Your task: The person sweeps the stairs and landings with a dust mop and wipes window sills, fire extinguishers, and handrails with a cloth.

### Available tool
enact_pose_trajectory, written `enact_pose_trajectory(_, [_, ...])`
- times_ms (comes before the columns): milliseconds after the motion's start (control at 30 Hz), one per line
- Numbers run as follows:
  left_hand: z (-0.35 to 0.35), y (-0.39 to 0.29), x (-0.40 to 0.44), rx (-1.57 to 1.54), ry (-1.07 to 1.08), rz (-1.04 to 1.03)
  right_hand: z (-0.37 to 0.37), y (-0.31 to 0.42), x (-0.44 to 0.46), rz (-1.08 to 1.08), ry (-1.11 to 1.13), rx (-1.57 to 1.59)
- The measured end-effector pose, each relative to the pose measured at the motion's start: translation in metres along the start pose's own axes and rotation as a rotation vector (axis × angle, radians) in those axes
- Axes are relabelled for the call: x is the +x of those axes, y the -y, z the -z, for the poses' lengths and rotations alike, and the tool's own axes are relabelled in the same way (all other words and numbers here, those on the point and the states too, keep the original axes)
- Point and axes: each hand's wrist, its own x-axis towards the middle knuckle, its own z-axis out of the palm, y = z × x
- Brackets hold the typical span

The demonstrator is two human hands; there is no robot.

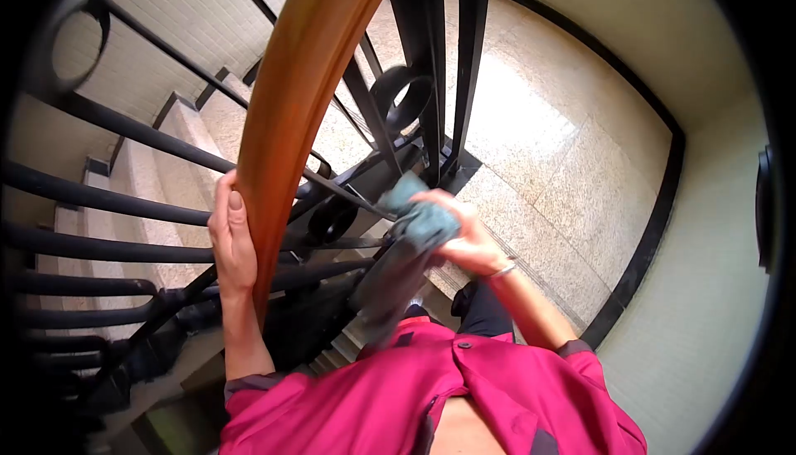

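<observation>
My left hand (233,244) is at the left side of the curved wooden handrail (303,65), its fingers closed against the rail's edge. In my right hand (471,239) is a grey-green cloth (427,225), bunched in the fingers. The cloth meets a thin black metal bar (352,196) of the railing below the handrail, and its lower part hangs down, blurred by motion. Whether the cloth wraps fully round the bar I cannot tell. A thin bracelet (501,269) circles my right wrist.
Black railing bars (108,248) with round ring ornaments (404,94) fill the left and centre. Behind them rise stone stairs (149,181). A speckled tiled landing (572,181) lies to the right, bordered by a black skirting (676,157) and a pale wall (705,306).
</observation>
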Motion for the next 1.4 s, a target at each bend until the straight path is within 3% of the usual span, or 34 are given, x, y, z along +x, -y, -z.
enact_pose_trajectory(67, [-0.001, 0.013, 0.0, -0.01, 0.009, 0.08, 0.036, 0.042, 0.017, 0.33, -0.124, -0.312])
enact_pose_trajectory(133, [-0.002, 0.003, -0.001, 0.003, 0.011, 0.119, 0.051, 0.083, 0.05, 0.49, -0.18, -0.649])
enact_pose_trajectory(200, [-0.003, 0.001, -0.001, 0.04, -0.008, 0.091, 0.055, 0.076, 0.099, 0.497, -0.137, -0.843])
enact_pose_trajectory(267, [-0.003, -0.002, 0.0, 0.086, -0.012, 0.086, 0.044, 0.069, 0.126, 0.251, -0.03, -1.065])
enact_pose_trajectory(333, [0.001, 0.0, 0.003, 0.105, 0.013, 0.098, 0.033, 0.065, 0.126, 0.438, 0.054, -1.034])
enact_pose_trajectory(367, [-0.003, -0.012, 0.002, 0.106, -0.035, 0.124, 0.031, 0.071, 0.118, 0.333, 0.116, -0.998])
enact_pose_trajectory(500, [-0.002, 0.003, 0.002, 0.222, -0.094, 0.084, 0.054, 0.087, 0.101, 0.299, 0.356, -1.093])
enact_pose_trajectory(633, [-0.001, 0.014, 0.004, 0.203, -0.118, 0.119, 0.093, 0.087, 0.085, 0.225, 0.383, -1.014])
enact_pose_trajectory(733, [0.006, 0.015, 0.002, 0.194, -0.037, 0.259, 0.083, 0.1, 0.11, 0.63, 0.137, -0.691])
enact_pose_trajectory(800, [0.001, 0.009, 0.006, 0.125, -0.067, 0.346, 0.068, 0.094, 0.13, 0.375, 0.305, -0.869])
enact_pose_trajectory(833, [-0.003, 0.007, 0.009, 0.168, -0.114, 0.321, 0.062, 0.063, 0.141, 0.59, 0.285, -1.003])
enact_pose_trajectory(900, [-0.004, 0.012, 0.012, 0.21, -0.15, 0.328, 0.068, 0.075, 0.146, 0.523, 0.336, -0.834])
enact_pose_trajectory(1000, [0.007, 0.025, 0.006, 0.223, -0.138, 0.438, 0.108, 0.098, 0.149, 0.419, 0.624, -0.754])
enact_pose_trajectory(1133, [0.012, 0.033, 0.003, 0.316, -0.178, 0.557, 0.204, 0.113, 0.151, -0.034, 0.376, -0.404])
enact_pose_trajectory(1167, [0.012, 0.037, 0.001, 0.285, -0.186, 0.614, 0.233, 0.118, 0.158, 0.005, 0.259, -0.242])
enact_pose_trajectory(1200, [0.015, 0.041, -0.004, 0.256, -0.203, 0.677, 0.254, 0.144, 0.168, -0.145, 0.203, 0.027])
enact_pose_trajectory(1233, [0.016, 0.042, -0.006, 0.228, -0.234, 0.742, 0.27, 0.154, 0.183, -0.036, 0.158, -0.076])
enact_pose_trajectory(1267, [0.014, 0.039, -0.003, 0.244, -0.22, 0.751, 0.277, 0.167, 0.201, -0.037, 0.137, 0.024])
enact_pose_trajectory(1367, [0.008, 0.017, 0.009, 0.337, -0.226, 0.752, 0.272, 0.212, 0.259, 0.001, 0.326, -0.075])
enact_pose_trajectory(1400, [0.011, 0.019, 0.008, 0.365, -0.207, 0.738, 0.26, 0.219, 0.28, 0.129, 0.397, -0.204])
